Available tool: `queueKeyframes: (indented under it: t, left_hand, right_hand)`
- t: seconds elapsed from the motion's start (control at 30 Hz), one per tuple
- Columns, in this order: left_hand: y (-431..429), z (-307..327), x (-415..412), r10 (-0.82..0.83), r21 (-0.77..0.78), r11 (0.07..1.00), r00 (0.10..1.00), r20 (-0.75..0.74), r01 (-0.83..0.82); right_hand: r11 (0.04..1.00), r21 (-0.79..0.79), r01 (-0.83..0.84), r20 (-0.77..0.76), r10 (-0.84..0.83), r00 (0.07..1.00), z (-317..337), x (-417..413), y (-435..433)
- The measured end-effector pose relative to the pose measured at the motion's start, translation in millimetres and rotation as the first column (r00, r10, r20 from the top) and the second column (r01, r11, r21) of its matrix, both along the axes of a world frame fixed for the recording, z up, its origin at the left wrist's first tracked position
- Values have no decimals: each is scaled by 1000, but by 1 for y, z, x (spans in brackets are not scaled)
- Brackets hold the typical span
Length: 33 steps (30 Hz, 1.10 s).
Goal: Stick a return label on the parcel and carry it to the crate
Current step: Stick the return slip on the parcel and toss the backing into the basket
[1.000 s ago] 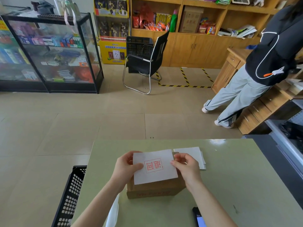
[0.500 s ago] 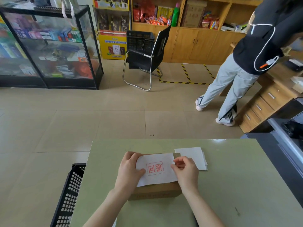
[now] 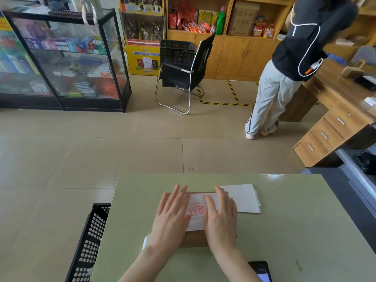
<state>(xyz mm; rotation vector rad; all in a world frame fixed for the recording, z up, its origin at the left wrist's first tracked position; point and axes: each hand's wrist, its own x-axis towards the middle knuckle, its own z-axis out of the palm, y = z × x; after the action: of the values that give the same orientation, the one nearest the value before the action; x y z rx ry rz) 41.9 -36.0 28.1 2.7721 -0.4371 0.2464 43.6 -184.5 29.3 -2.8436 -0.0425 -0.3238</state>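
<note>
A small brown cardboard parcel (image 3: pixel 194 239) sits on the green table (image 3: pixel 295 231) near its front middle. A white return label (image 3: pixel 196 212) with red printed characters lies flat on the parcel's top. My left hand (image 3: pixel 171 218) rests flat on the label's left side with fingers spread. On the label's right side my right hand (image 3: pixel 220 218) also presses flat. Neither hand grips anything. A black perforated crate (image 3: pixel 89 243) stands on the floor against the table's left edge.
A stack of white label sheets (image 3: pixel 244 198) lies just right of the parcel. A phone (image 3: pixel 261 271) lies at the table's near edge. A person (image 3: pixel 284 68) stands by a wooden desk at the right. A black chair (image 3: pixel 183 74) and a glass display case (image 3: pixel 65 58) stand beyond.
The label went from being held by its edges above the parcel to lying flat on top. Both hands let go of the edges and now press palms down on it.
</note>
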Motion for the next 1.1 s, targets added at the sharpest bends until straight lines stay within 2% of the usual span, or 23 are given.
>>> queueKeyframes:
  t: [0.07,0.13,0.23,0.33,0.6,0.73,0.83,0.93,1.0,1.1]
  left_hand:
    - [-9,-4,-7,-51,53,997,998,31,50]
    - [-11,-8,-14,-14,96,995,1000,-18,16]
    - [-9,-12,-17,50,133,991,990,-135,-32]
    - [-1,-19,-11,92,124,990,969,-230,-65]
    - [17,-37,-8,221,76,975,931,-289,-208]
    - [20,-39,-11,231,-65,962,915,-332,-267]
    - [37,-41,-27,280,-255,892,899,-337,-373]
    - [63,-54,-57,444,-346,758,826,-347,-553]
    - [75,-69,-77,492,-310,713,764,-418,-629]
    - [82,-89,-100,448,-146,766,683,-577,-626]
  right_hand:
    - [986,9,-165,-37,165,986,-5,-2,6]
    - [961,42,-272,-138,275,951,-12,-3,8]
    - [945,-21,-327,-240,312,919,-25,-3,-2]
    - [946,-105,-307,-312,262,913,-30,2,-17]
    - [987,-99,-124,-390,76,918,-32,5,-53]
    - [996,-52,-69,-408,42,912,-29,4,-58]
    - [1000,27,-17,-334,25,942,-24,-1,-51]
    - [991,123,-42,-111,56,992,-17,-18,-32]
    - [976,143,-167,9,167,986,-16,-35,-12]
    - [909,178,-378,90,368,926,-24,-63,23]
